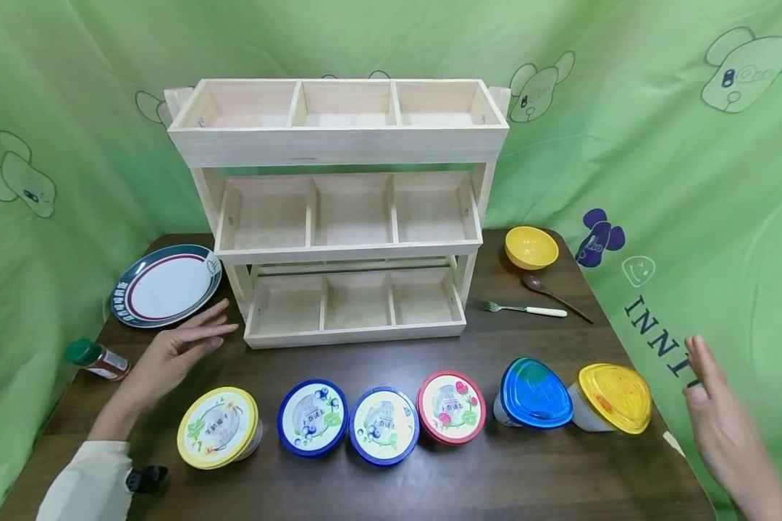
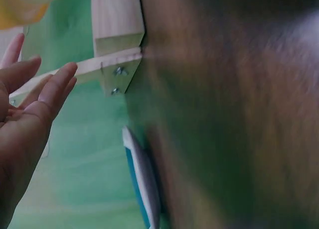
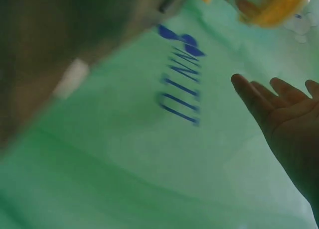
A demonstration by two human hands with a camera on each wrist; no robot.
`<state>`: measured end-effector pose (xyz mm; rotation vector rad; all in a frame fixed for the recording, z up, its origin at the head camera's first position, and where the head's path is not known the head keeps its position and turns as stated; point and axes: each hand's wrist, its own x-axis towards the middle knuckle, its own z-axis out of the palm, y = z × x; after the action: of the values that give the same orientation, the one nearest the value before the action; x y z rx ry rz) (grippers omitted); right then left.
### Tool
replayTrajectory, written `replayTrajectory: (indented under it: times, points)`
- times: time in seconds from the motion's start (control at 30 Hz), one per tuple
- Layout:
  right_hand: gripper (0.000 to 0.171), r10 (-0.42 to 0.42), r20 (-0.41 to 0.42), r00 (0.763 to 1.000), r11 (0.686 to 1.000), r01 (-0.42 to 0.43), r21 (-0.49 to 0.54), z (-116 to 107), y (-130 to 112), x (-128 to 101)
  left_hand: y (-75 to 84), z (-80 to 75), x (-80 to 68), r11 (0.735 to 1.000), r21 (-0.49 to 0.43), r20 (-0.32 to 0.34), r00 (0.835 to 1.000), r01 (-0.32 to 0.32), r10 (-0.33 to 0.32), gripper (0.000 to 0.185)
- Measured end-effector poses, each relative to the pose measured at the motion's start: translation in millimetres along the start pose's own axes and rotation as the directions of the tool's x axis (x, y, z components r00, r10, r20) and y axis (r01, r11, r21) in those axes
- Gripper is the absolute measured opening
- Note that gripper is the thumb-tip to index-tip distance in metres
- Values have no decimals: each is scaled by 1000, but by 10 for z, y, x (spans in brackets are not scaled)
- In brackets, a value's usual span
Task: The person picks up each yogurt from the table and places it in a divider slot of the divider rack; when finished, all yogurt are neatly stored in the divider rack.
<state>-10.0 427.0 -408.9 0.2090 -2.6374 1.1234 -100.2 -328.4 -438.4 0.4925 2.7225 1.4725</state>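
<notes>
My left hand (image 1: 172, 356) hovers over the table's left side with its fingers extended, holding nothing. Around it are a yellow-lidded tub (image 1: 218, 428), a green-capped spice jar (image 1: 98, 359) lying tilted, and an oval plate (image 1: 167, 285) with a dark rim. Off the table's right edge, my right hand (image 1: 723, 427) is raised with straight fingers and nothing in it. Nearest to that hand stands a container with a yellow lid (image 1: 614, 398), beside one with a blue lid (image 1: 536, 393). Two blue-lidded tubs (image 1: 313, 418) and a red-lidded tub (image 1: 452, 407) line the front middle.
A three-tier wooden rack (image 1: 339, 148) with divided trays stands at the back centre. To its right are a yellow bowl (image 1: 531, 247), a brown spoon (image 1: 554, 295) and a fork (image 1: 524, 310) with a pale handle. Green cloth (image 1: 710, 202) hangs behind and along both sides.
</notes>
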Motion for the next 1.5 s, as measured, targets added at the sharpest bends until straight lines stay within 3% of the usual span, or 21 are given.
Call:
replayTrajectory:
  times: [0.2,0.27,0.37,0.47,0.6,0.67,0.87,1.2,1.5]
  points:
    - [72,60,40,997,996,-63,67,217,146,-312,-92,66,61,990,-9,63,988,143,-142,37]
    - [75,73,44,996,984,-79,157,281,168,-365,-134,73,69,981,-29,84,978,193,-190,41]
    - [77,67,23,998,932,-71,357,379,195,-428,-183,98,81,969,-37,102,966,242,-237,46]
    - [75,35,-13,999,846,-23,532,476,198,-474,-202,121,110,962,-40,112,958,271,-265,48]
    - [74,51,-28,998,800,-24,599,561,165,-510,-235,139,134,956,-50,113,953,287,-280,49]
    - [73,76,-30,997,794,-42,606,586,147,-514,-251,147,134,952,-55,111,950,300,-293,49]
    - [63,140,-42,989,845,-98,525,630,120,-505,-295,182,151,937,-62,109,935,345,-337,51]
    - [56,169,-93,981,807,-84,585,770,86,-451,-298,264,228,937,-79,88,939,341,-334,43]
    - [54,199,-121,972,830,-102,548,820,35,-428,-279,304,256,898,-125,92,906,423,-414,43]
